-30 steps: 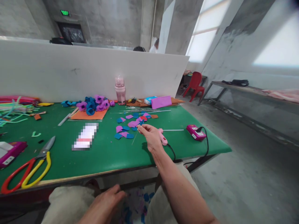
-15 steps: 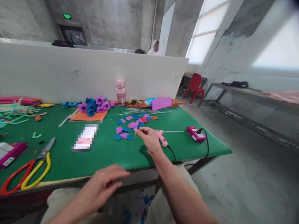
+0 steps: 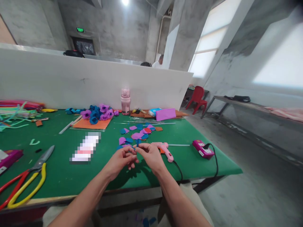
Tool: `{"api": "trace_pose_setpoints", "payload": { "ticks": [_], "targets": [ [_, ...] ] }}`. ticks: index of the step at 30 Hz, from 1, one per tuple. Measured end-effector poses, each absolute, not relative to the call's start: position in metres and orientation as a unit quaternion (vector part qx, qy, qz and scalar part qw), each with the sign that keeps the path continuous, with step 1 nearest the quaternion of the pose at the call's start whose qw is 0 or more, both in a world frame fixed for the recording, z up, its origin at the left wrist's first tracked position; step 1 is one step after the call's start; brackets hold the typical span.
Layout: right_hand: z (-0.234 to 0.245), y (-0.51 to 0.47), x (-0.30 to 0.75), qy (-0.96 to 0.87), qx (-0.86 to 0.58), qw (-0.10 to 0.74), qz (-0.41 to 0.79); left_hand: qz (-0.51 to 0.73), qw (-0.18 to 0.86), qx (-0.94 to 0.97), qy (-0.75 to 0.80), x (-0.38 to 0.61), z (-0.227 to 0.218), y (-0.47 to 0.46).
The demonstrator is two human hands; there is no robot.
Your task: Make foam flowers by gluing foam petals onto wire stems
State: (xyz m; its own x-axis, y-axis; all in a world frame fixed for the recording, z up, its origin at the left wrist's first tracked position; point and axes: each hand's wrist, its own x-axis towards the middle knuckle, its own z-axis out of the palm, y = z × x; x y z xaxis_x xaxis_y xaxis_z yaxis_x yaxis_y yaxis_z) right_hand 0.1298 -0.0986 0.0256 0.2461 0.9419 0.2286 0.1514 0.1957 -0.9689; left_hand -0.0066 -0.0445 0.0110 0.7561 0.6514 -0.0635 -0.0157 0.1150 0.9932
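My right hand [image 3: 151,156] pinches a small rolled blue piece [image 3: 137,142] between thumb and fingertips, above the table. In the earlier frame a thin wire hangs from this piece; now the fingers hide it. Close against it, my left hand [image 3: 123,159] has its thumb and index finger pressed together just below the blue piece, the other fingers curled. What the left fingers hold, if anything, is hidden. Behind the hands lie loose purple and blue petals [image 3: 137,136]. A pink glue gun [image 3: 165,150] lies just right of my right hand.
Scissors [image 3: 39,167] with red and yellow handles and a blurred phone-like rectangle [image 3: 86,147] lie left. Finished purple and blue flowers [image 3: 96,114] rest on an orange sheet. A pink bottle [image 3: 125,102] stands by the white partition [image 3: 99,82]. A corded magenta box [image 3: 203,149] sits right.
My left hand has risen from below the table edge to meet my right hand at the blue piece. The head view has tilted up slightly.
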Motion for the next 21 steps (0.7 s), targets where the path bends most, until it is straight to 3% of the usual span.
{"api": "trace_pose_setpoints", "payload": {
  "ticks": [10,21],
  "targets": [
    [0.014,-0.097,0.134,-0.49,-0.522,0.586,0.38,0.29,0.686,0.596,0.3,-0.003,0.007,-0.051],
    [0.014,-0.093,0.128,-0.496,-0.58,0.577,0.29,0.294,0.664,0.607,0.324,-0.003,0.003,-0.054]
  ]
}}
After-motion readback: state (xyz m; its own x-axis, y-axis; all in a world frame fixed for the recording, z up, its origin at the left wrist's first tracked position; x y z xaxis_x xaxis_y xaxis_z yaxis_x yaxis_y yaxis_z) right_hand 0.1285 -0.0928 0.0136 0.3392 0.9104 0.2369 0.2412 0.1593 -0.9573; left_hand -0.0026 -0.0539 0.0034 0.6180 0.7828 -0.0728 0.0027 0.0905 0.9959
